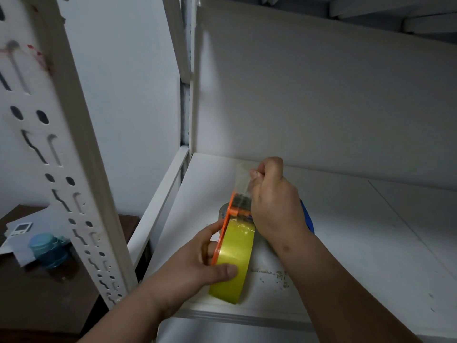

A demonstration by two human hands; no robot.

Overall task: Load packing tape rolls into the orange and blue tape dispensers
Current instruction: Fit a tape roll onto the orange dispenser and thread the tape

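We see the left hand point(197, 258) gripping the yellow roll point(235, 258) seated in the orange dispenser point(228, 219), held over the near left of the white shelf point(371, 256). The right hand point(274, 206) pinches the tape end point(243, 179), drawn up past the dispenser's far end. The blue dispenser point(308, 219) lies behind the right hand.

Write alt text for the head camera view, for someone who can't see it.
A person's left hand grips a yellow tape roll seated in an orange dispenser on a white shelf, while the right hand pinches the clear tape end above it. A blue dispenser lies behind.
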